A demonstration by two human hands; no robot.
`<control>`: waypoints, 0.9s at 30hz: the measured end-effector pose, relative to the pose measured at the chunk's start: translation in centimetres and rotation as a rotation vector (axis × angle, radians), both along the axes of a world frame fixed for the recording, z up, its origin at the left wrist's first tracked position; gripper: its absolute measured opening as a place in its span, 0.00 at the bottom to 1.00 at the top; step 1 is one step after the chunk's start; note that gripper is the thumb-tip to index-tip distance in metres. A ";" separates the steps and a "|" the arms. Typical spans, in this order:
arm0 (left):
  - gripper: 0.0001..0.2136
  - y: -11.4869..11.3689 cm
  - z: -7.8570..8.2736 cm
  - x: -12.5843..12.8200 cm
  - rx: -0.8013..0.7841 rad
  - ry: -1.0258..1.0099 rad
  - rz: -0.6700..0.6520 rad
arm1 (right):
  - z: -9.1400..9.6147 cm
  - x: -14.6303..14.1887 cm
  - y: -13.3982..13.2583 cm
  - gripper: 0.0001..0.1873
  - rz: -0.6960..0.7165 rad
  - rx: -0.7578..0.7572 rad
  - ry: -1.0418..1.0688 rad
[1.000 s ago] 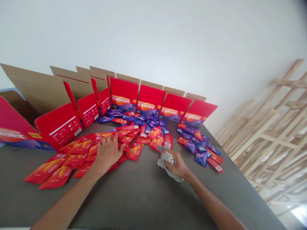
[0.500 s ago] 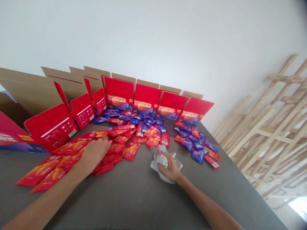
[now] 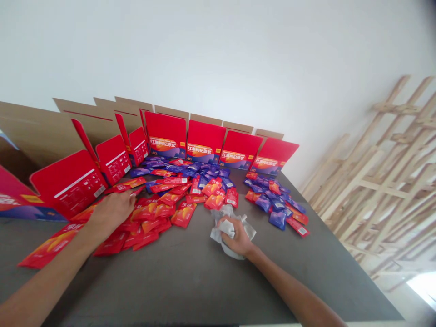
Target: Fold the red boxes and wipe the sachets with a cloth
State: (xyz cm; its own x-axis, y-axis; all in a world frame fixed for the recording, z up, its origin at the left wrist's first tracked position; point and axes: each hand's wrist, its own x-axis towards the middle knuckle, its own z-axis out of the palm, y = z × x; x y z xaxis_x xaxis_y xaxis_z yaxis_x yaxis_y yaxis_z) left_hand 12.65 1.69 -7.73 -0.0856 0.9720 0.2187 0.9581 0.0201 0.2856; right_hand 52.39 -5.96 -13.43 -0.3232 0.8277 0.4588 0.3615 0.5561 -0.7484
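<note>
Cloth (image 3: 227, 229), pale grey and crumpled, sits bunched in the grip of the right hand (image 3: 240, 240) against the counter (image 3: 190, 281). To its left, glossy red pouches (image 3: 147, 211) overlap, several long axes slanting away rightward; the left hand (image 3: 114, 209) covers some, and whether it grips one I cannot tell.

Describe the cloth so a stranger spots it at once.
On the dark grey table, find the right hand in front of the packets. Bunched in its grip is the crumpled cloth, pale grey where the nearby packets are red or purple.
</note>
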 end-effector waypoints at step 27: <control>0.30 -9.1 -7.1 21.7 -0.473 -1.911 -0.505 | -0.1 -2.7 -2.3 0.16 -0.158 0.363 -0.277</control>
